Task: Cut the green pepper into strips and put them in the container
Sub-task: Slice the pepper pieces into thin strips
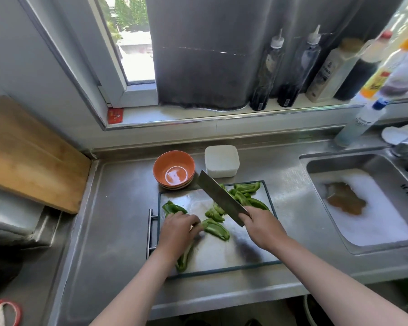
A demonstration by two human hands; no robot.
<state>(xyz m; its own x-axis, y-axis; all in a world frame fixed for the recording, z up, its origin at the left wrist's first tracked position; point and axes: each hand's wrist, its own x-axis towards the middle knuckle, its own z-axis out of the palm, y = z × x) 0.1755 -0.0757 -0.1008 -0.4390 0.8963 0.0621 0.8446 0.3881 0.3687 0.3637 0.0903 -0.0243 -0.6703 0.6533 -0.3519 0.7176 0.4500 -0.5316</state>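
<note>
On a steel board (212,255), left hand (178,229) pinches a green pepper piece (216,229); right hand (259,225) grips a cleaver (218,198) pointing toward 11 o'clock. Container (222,161) at 12 o'clock.

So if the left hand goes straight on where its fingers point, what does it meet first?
The left hand holds one end of the pepper piece, so that comes first; beyond it, perhaps the knife, whose height is unclear.

We see the green pepper (216,229) cut into glossy pieces on the steel cutting board (245,245): a heap at its far right corner, others mid-board and along its left edge. The white square container (222,161) stands on the bench (118,208) just beyond the board's far edge.
</note>
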